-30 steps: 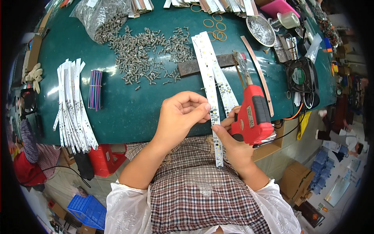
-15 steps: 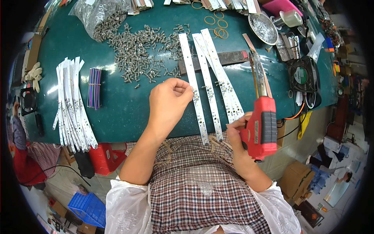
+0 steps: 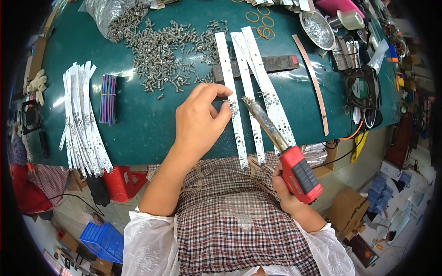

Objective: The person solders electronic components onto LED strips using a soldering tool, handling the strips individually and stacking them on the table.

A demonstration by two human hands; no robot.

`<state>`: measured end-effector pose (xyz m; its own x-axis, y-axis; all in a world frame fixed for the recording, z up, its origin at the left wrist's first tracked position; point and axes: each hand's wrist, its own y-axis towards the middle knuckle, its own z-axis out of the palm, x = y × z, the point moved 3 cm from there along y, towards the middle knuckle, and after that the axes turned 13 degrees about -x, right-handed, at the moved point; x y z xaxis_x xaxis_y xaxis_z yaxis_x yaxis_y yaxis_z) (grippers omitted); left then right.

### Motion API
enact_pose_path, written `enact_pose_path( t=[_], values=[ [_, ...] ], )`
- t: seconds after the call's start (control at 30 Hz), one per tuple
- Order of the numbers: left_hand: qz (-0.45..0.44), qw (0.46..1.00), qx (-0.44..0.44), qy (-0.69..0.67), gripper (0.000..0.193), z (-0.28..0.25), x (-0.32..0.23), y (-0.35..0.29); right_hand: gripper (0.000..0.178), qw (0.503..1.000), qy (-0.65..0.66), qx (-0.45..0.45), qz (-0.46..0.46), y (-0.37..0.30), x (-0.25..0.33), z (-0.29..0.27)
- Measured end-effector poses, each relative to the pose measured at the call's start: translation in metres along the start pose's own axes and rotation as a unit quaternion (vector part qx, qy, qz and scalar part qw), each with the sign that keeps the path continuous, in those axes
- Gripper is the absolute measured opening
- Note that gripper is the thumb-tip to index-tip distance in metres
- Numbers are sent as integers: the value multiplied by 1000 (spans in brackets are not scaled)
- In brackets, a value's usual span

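Observation:
My left hand (image 3: pixel 200 120) rests on the green table (image 3: pixel 138 124), fingertips pinched at the left edge of a white LED strip (image 3: pixel 231 99). Two more white strips (image 3: pixel 264 87) lie beside it, all propped over a dark metal bar (image 3: pixel 276 63). My right hand (image 3: pixel 287 191) grips a red soldering gun (image 3: pixel 294 168) by its handle below the table edge. Its long metal tip (image 3: pixel 260 118) points up-left onto the middle strip. Whether the left fingers hold anything small I cannot tell.
A heap of metal screws (image 3: pixel 165 50) lies at the back, a stack of white strips (image 3: pixel 80 122) and a bundle of coloured wires (image 3: pixel 108 99) at the left. A metal bowl (image 3: pixel 316 28), rubber bands (image 3: pixel 258 20), a thin brown strip (image 3: pixel 313 83) and a black fan (image 3: pixel 361 87) sit right.
The strips now lie flat on the table, spread over the bar. My left hand moved up onto the leftmost strip. The soldering gun swung down and tilted its tip onto the middle strip.

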<state>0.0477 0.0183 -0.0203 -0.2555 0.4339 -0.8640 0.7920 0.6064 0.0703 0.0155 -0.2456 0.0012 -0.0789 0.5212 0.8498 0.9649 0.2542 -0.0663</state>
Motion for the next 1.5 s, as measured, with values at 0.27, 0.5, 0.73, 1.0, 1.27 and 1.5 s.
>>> enact_pose_path(
  t=[0.27, 0.5, 0.73, 1.0, 1.27, 1.5],
  values=[
    [-2, 1000, 13, -20, 17, 0, 4, 1, 25, 999, 7, 37, 0, 7, 2, 16],
    [0, 1000, 10, -28, 19, 0, 7, 1, 24, 999, 1, 41, -20, 10, 4, 20],
    [4, 999, 6, -33, 20, 1, 8, 1, 22, 999, -6, 42, -22, 17, 12, 21],
    [6, 999, -4, -36, 21, 2, 8, 2, 23, 995, -26, 10, -96, 24, 32, 18],
    [4, 999, -5, -39, 21, 2, 8, 1, 21, 996, -21, 17, -90, 25, 32, 22],
    [9, 999, -6, -32, 21, 2, 9, 1, 22, 995, -25, 18, -94, 24, 31, 22]
  ],
)
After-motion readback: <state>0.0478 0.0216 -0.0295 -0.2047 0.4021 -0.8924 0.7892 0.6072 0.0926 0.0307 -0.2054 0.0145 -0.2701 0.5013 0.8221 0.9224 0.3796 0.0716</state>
